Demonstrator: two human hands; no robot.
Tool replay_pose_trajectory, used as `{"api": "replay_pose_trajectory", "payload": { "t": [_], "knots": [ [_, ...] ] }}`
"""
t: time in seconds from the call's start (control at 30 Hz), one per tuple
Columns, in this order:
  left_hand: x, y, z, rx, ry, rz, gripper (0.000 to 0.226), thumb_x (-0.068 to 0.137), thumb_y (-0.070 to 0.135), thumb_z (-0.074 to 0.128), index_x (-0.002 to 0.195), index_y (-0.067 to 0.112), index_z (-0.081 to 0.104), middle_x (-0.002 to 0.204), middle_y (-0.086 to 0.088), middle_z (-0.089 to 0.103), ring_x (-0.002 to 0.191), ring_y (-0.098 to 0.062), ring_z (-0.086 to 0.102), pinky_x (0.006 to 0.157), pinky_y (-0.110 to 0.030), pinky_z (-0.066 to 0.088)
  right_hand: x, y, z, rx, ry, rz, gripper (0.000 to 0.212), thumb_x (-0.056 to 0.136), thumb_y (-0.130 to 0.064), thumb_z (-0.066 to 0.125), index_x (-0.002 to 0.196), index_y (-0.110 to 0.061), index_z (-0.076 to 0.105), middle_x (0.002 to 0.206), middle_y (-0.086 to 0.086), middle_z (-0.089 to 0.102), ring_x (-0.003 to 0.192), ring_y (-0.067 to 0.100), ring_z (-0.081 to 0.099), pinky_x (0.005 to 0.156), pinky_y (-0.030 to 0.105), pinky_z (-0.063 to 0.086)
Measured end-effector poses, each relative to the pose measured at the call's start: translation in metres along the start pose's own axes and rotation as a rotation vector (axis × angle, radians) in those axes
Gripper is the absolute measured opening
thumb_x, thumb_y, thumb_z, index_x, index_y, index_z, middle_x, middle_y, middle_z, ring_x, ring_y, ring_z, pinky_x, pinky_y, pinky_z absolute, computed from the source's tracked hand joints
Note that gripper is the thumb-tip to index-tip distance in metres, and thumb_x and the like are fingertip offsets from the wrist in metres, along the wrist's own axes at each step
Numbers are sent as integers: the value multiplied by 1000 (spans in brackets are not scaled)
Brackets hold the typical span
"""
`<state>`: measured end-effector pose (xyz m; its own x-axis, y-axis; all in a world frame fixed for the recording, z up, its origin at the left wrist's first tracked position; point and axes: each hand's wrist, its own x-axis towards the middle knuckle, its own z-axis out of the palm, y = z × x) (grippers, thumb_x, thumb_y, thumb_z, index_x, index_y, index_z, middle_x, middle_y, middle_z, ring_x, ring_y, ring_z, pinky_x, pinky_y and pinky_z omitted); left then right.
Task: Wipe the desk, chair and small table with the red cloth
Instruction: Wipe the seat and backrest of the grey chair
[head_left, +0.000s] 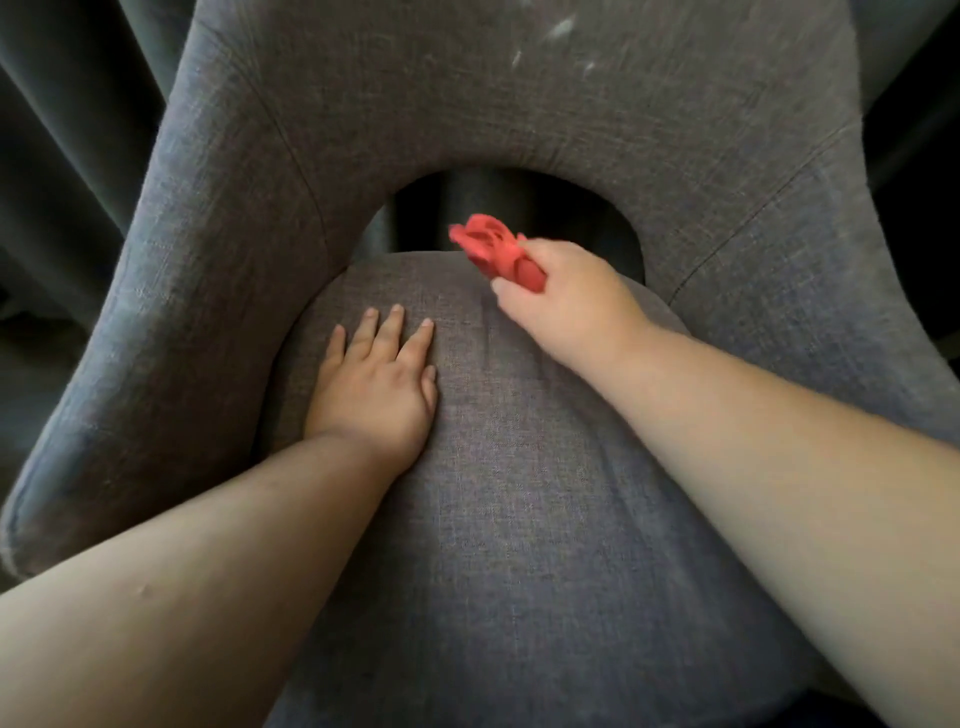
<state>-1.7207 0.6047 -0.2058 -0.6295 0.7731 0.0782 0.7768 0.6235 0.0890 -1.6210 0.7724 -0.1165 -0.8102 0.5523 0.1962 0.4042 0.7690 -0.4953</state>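
Head view: crumpled red cloth (493, 249) bunched in right hand (563, 306), left hand (376, 384) flat on grey chair (519, 467)

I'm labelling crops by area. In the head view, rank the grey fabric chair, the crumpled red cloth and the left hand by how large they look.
1. Grey fabric chair, filling most of the view.
2. Left hand, flat on the seat.
3. Crumpled red cloth, partly hidden inside the right hand, so its full size is unsure.
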Motion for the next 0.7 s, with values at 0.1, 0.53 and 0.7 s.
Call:
{"api": "replay_pose_trajectory", "payload": {
  "t": [0.1,0.53,0.7],
  "knots": [
    [1,0,1,0,0,-1,60,97,46,20,154,30,21,164,-4,20,150,-25,13,119,-47,5,29,11,40,-201,-136,65,44,85,-54,55,120,-30,66,117,8,63,107,31,58,91,34,46],
    [2,-2,1,-34,-61,11,61,96,49,16,155,31,15,166,-3,10,152,-24,4,120,-47,1,-75,-2,57,-316,-190,-52,58,80,-64,48,130,-37,58,135,4,57,124,30,46,100,43,39],
    [0,-1,-3,-9,-92,10,61,97,45,16,156,30,10,166,-3,8,152,-24,3,120,-47,3,-142,-11,39,-303,-227,-133,54,75,-65,54,122,-39,59,130,1,60,121,28,51,96,46,49]
  ]
}}
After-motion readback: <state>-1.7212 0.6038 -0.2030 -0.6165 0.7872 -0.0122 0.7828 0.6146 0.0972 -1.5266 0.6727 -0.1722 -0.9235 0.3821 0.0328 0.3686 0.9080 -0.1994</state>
